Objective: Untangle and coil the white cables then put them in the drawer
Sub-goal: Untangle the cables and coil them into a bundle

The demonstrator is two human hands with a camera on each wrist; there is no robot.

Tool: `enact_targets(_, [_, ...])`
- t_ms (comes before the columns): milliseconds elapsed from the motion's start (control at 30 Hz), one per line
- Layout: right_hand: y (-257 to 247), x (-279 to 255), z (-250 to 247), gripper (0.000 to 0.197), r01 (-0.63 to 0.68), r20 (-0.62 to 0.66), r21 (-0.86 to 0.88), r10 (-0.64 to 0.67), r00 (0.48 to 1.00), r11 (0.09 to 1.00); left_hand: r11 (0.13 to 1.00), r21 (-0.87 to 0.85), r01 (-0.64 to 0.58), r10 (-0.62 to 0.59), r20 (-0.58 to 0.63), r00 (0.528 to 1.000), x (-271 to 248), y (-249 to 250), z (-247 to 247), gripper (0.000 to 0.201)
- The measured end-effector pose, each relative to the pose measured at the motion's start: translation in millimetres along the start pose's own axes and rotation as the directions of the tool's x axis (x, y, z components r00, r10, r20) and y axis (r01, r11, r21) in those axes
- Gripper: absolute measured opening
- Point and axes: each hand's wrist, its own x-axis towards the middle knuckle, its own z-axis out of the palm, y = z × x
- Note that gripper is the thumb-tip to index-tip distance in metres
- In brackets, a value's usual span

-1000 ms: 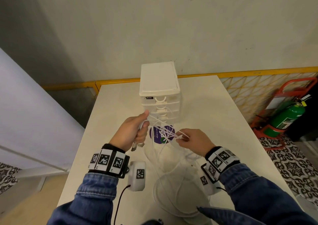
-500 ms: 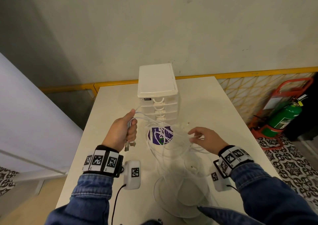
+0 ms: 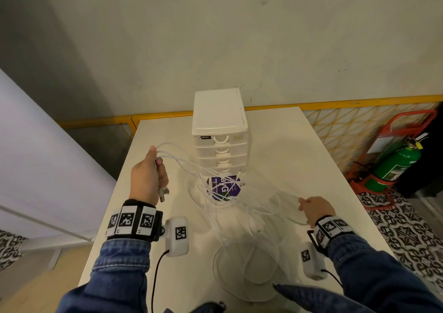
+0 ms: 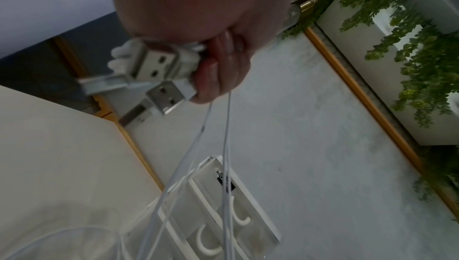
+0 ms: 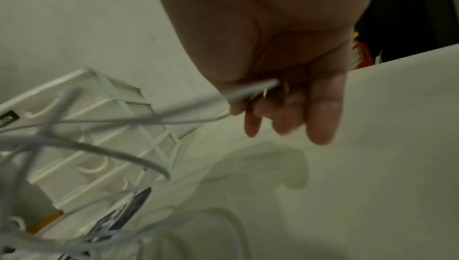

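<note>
Thin white cables (image 3: 239, 212) stretch in a loose tangle between both hands above the table (image 3: 299, 159). My left hand (image 3: 148, 176) grips a bundle of them, and several USB plugs (image 4: 159, 75) stick out below its curled fingers. My right hand (image 3: 311, 208), at the right, pinches one white cable end (image 5: 250, 91) between thumb and forefinger while its other fingers hang straight. More cable loops (image 3: 249, 267) lie on the table near me. A white drawer unit (image 3: 219, 130) with all drawers closed stands behind the tangle.
A purple and white round sticker (image 3: 224, 188) lies on the table in front of the drawer unit. A green fire extinguisher (image 3: 395, 164) on a red stand sits on the floor at the right. Yellow railing runs behind the table.
My hands have moved apart: the left went up and left with its bundle, the right went right and toward me with one cable end. The tangle has spread out between them.
</note>
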Motion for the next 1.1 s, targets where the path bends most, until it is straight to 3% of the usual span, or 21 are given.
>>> enact_targets(100, [12.0, 5.9, 5.0, 0.037, -0.102, 0.037, -0.082, 0.106, 0.994, 0.991, 1.0, -0.013, 0.003, -0.004, -0.017, 1.0, 0.8, -0.1, 4.0, 0.044])
enact_targets(167, [3.6, 0.5, 3.9, 0.035, -0.097, 0.011, -0.173, 0.1, 0.995, 0.98, 1.0, 0.021, 0.011, -0.011, 0.036, 0.999, -1.9, 0.8, 11.2, 0.043])
enact_targets(200, [-5.9, -3.6, 1.9, 0.034, -0.039, -0.011, -0.195, 0.038, 0.999, 0.98, 0.998, 0.063, 0.013, -0.019, 0.091, 0.996, -4.3, 1.2, 16.8, 0.043])
enact_targets(267, [-30.9, -16.1, -3.3, 0.038, 0.21, -0.096, -0.081, -0.217, 0.971, 0.974, 0.984, 0.176, 0.012, -0.052, 0.226, 0.973, -12.9, 1.2, 30.2, 0.041])
enact_targets(333, [-65.7, -37.0, -10.4, 0.048, 0.532, -0.193, 0.121, -0.506, 0.84, 0.838, 0.962, 0.273, -0.001, -0.101, 0.36, 0.927, -24.6, 0.7, 45.4, 0.042])
enact_targets(367, [-84.5, -50.4, -14.8, 0.061, 0.632, -0.183, 0.212, -0.605, 0.775, 0.746, 0.951, 0.308, -0.004, -0.132, 0.419, 0.898, -30.7, 0.3, 53.3, 0.043])
enact_targets(433, [-117.6, -72.2, -17.9, 0.097, 0.71, -0.117, 0.37, -0.728, 0.675, 0.599, 0.93, 0.367, 0.006, -0.205, 0.507, 0.837, -43.5, 0.0, 68.5, 0.045])
enact_targets(500, [-140.6, -82.9, -16.0, 0.11, 0.754, -0.096, 0.408, -0.797, 0.596, 0.514, 0.905, 0.425, 0.019, -0.286, 0.575, 0.766, -55.6, -0.6, 80.7, 0.047])
enact_targets(533, [-147.1, -83.3, -13.6, 0.102, 0.775, -0.113, 0.406, -0.815, 0.568, 0.484, 0.894, 0.447, 0.024, -0.325, 0.61, 0.722, -60.8, -1.4, 84.6, 0.048])
enact_targets(600, [-154.3, -80.7, -12.1, 0.06, 0.802, -0.183, 0.418, -0.825, 0.535, 0.427, 0.879, 0.476, 0.032, -0.378, 0.652, 0.658, -67.9, -4.2, 88.1, 0.05])
enact_targets(667, [-158.3, -77.9, -18.4, 0.023, 0.802, -0.239, 0.446, -0.811, 0.534, 0.397, 0.873, 0.487, 0.031, -0.396, 0.67, 0.628, -70.6, -6.9, 86.2, 0.053])
enact_targets(700, [-160.6, -76.9, -23.7, 0.016, 0.807, -0.257, 0.444, -0.808, 0.531, 0.39, 0.876, 0.481, 0.032, -0.395, 0.68, 0.617, -71.0, -7.5, 84.3, 0.055])
enact_targets(800, [-165.7, -74.2, -40.9, 0.01, 0.844, -0.319, 0.386, -0.805, 0.501, 0.372, 0.923, 0.378, 0.076, -0.348, 0.732, 0.586, -70.8, -3.9, 78.0, 0.054])
enact_targets(867, [-164.6, -73.0, -44.9, 0.01, 0.843, -0.311, 0.372, -0.803, 0.508, 0.389, 0.964, 0.23, 0.137, -0.267, 0.791, 0.551, -71.2, 3.2, 76.6, 0.053])
enact_targets(1000, [-150.1, -72.1, -20.7, 0.013, 0.77, -0.176, 0.328, -0.766, 0.618, 0.547, 0.942, -0.171, 0.289, 0.014, 0.879, 0.476, -68.0, 30.0, 76.9, 0.053])
enact_targets(1100, [-132.9, -74.5, 2.4, 0.014, 0.723, -0.077, 0.306, -0.741, 0.667, 0.619, 0.832, -0.435, 0.345, 0.233, 0.838, 0.494, -58.6, 54.3, 73.6, 0.055])
